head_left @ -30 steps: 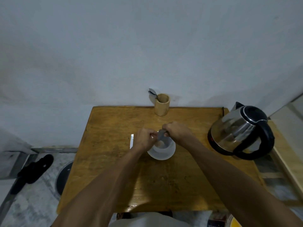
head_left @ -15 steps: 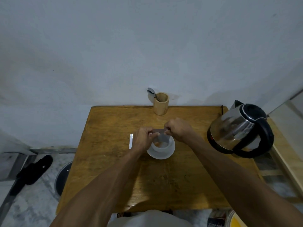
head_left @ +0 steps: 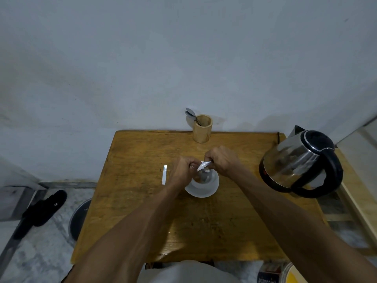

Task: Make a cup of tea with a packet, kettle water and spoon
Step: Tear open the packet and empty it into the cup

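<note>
A white cup (head_left: 201, 178) stands on a white saucer (head_left: 212, 187) in the middle of the wooden table (head_left: 132, 201). Both hands hold a small silver packet (head_left: 203, 166) just above the cup, tilted with its lower end pointing into it. My left hand (head_left: 181, 170) pinches the packet's left side and my right hand (head_left: 221, 160) its right end. A steel kettle (head_left: 293, 162) with a black handle stands at the table's right edge. Spoons (head_left: 190, 115) stick out of a wooden holder (head_left: 202, 128) at the back edge.
A torn silver strip (head_left: 164, 174) lies on the table left of the cup. A black sandal (head_left: 43, 209) and a dark round lid (head_left: 78, 218) are on the floor at left. A wooden frame (head_left: 359, 201) stands right of the table, and tins (head_left: 285, 272) sit below right.
The packet, held flat between both hands half a second ago, is now tilted down toward the cup. The hands stayed above the cup.
</note>
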